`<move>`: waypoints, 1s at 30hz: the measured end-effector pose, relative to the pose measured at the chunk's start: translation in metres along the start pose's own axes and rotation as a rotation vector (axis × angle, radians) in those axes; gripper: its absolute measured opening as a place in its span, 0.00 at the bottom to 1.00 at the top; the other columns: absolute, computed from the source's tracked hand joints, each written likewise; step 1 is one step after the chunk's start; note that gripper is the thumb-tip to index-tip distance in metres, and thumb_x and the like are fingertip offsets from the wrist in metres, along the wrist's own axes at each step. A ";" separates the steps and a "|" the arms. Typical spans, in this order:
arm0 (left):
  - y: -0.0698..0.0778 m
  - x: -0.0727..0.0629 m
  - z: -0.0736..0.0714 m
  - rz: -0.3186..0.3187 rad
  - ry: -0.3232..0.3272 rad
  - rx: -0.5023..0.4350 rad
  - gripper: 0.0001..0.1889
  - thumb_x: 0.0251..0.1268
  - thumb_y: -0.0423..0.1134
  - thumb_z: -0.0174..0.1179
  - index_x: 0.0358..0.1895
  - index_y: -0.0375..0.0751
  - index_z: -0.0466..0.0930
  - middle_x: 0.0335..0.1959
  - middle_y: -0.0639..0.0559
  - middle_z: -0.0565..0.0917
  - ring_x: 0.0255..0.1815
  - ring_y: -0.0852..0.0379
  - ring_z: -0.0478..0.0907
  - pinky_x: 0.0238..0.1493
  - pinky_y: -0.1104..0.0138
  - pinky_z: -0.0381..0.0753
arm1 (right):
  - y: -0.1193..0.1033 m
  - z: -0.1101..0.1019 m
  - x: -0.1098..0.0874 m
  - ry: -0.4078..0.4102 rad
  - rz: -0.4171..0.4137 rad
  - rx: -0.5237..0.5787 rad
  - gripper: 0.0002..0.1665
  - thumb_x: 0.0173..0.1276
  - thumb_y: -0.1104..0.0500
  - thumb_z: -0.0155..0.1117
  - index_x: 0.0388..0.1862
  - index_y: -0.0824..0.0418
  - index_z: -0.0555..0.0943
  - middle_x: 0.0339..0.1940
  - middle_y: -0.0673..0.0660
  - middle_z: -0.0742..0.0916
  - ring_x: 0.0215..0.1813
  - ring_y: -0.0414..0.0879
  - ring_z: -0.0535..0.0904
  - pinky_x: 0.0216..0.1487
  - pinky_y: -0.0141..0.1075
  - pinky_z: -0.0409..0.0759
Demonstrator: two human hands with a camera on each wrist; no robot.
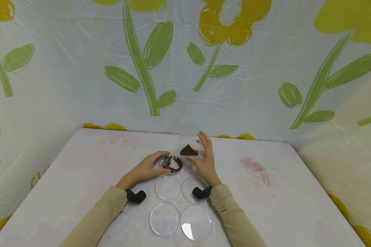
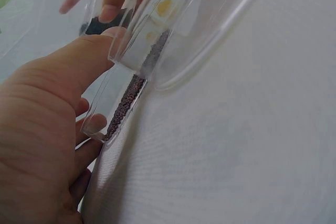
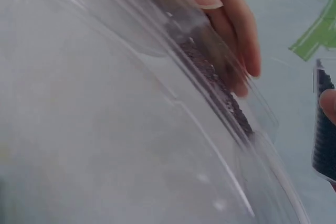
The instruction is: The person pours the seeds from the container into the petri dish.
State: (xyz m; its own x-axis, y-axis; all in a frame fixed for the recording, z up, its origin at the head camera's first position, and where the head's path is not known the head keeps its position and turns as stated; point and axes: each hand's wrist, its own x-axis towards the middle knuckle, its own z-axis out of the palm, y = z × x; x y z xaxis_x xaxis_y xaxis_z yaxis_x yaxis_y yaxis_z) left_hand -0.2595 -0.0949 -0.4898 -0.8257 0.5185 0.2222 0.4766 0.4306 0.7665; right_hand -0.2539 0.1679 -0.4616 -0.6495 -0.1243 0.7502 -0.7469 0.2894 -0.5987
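Observation:
My left hand (image 1: pixel 145 169) holds a round clear petri dish (image 1: pixel 181 168) on the table, thumb at its near side and fingers at the far side. Inside lies a layer of dark brown granules (image 2: pixel 125 106) with white patches (image 1: pixel 174 164) on top. Raised just beyond the dish's right side, my right hand (image 1: pixel 207 166) grips a clear plastic container (image 1: pixel 195 157). That container is tilted, and a heap of dark brown granules (image 1: pixel 188 151) slopes inside it. In the right wrist view, a thumb (image 3: pixel 329 106) presses on the container's wall.
Several clear round dishes or lids, among them a near-right one (image 1: pixel 200 230) and a far-left one (image 1: pixel 168 188), lie between my forearms. My right wrist's black camera (image 1: pixel 201 192) overhangs one. A flowered cloth (image 1: pixel 179 99) hangs behind the white table (image 1: pixel 265 206).

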 end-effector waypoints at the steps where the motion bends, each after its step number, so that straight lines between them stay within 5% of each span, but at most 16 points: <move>1: 0.000 0.000 0.000 -0.001 0.000 -0.001 0.39 0.58 0.58 0.70 0.71 0.50 0.69 0.70 0.54 0.71 0.72 0.51 0.64 0.73 0.52 0.60 | -0.004 -0.002 0.000 0.004 0.039 0.048 0.55 0.48 0.76 0.78 0.75 0.67 0.61 0.76 0.67 0.62 0.64 0.68 0.67 0.54 0.60 0.76; 3: 0.000 0.000 0.001 0.001 0.001 0.002 0.39 0.57 0.58 0.70 0.71 0.49 0.69 0.70 0.53 0.71 0.73 0.51 0.64 0.73 0.51 0.60 | -0.010 -0.007 0.001 0.011 0.127 0.138 0.57 0.51 0.77 0.76 0.77 0.64 0.58 0.77 0.67 0.59 0.64 0.70 0.66 0.51 0.61 0.78; 10: 0.002 -0.002 0.001 -0.013 0.005 0.017 0.39 0.57 0.59 0.70 0.71 0.51 0.68 0.71 0.53 0.71 0.73 0.50 0.63 0.73 0.51 0.59 | 0.008 -0.022 0.000 0.073 0.326 0.350 0.61 0.54 0.80 0.71 0.81 0.52 0.54 0.81 0.54 0.53 0.67 0.72 0.64 0.44 0.36 0.85; 18: 0.005 -0.003 0.001 -0.009 0.011 0.016 0.39 0.58 0.57 0.70 0.71 0.50 0.68 0.71 0.51 0.70 0.73 0.48 0.63 0.73 0.49 0.59 | 0.030 -0.043 -0.002 0.108 0.455 0.442 0.62 0.58 0.76 0.70 0.82 0.48 0.48 0.79 0.60 0.57 0.67 0.71 0.67 0.48 0.35 0.84; 26: 0.005 -0.003 0.001 -0.021 0.002 0.008 0.38 0.58 0.57 0.70 0.71 0.51 0.68 0.71 0.52 0.70 0.74 0.49 0.62 0.73 0.50 0.59 | 0.038 -0.061 -0.004 0.155 0.594 0.372 0.55 0.57 0.70 0.75 0.77 0.62 0.53 0.77 0.60 0.61 0.68 0.63 0.66 0.50 0.31 0.82; 30: 0.005 -0.002 0.000 -0.022 0.000 0.017 0.39 0.58 0.57 0.70 0.72 0.51 0.68 0.71 0.52 0.70 0.74 0.50 0.62 0.73 0.52 0.59 | 0.043 -0.068 -0.005 0.164 0.635 0.270 0.56 0.56 0.65 0.78 0.77 0.60 0.55 0.76 0.57 0.64 0.71 0.59 0.64 0.50 0.28 0.80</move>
State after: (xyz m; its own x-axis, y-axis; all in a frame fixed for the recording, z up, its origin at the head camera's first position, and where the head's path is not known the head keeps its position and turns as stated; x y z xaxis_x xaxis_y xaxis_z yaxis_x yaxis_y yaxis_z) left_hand -0.2555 -0.0937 -0.4865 -0.8361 0.5086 0.2056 0.4635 0.4545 0.7607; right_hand -0.2730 0.2454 -0.4725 -0.9571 0.1407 0.2532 -0.2543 0.0104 -0.9671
